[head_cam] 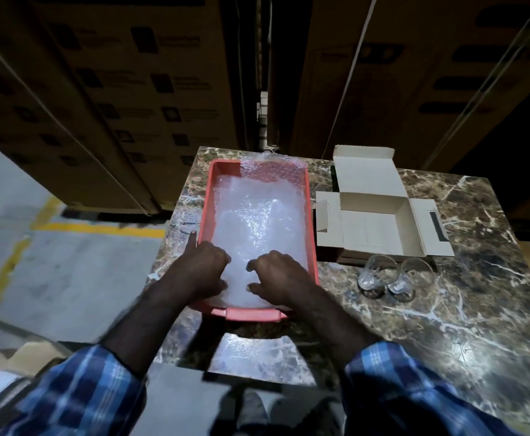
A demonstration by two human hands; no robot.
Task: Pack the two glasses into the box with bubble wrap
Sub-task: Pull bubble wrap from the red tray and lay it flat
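Lower centre of frame: both my hands are down in the pink tray (205,196), on the bubble wrap (257,215) lying inside it. Left hand (202,267) has fingers curled onto the near edge of the sheet, index finger stretched out along the tray's left wall. Right hand (278,275) sits just beside it, fingers bent and pinching at the wrap; hands close but apart. Wrap fills most of the tray and bunches up over the far rim. A second piece of wrap (257,357) lies flat on the table near the bottom edge, below the tray's handle.

Right of the tray, mid-frame: white cardboard box (373,221), open, all flaps spread, interior bare. Just below it the two glasses (394,280), clear, side by side and touching or nearly so, apparently tilted or lying down; hard to tell. Everything sits on the dark marble table (477,309). Blue plaid sleeves (78,391) at bottom corners. Stacked brown cartons (116,89) across the top.
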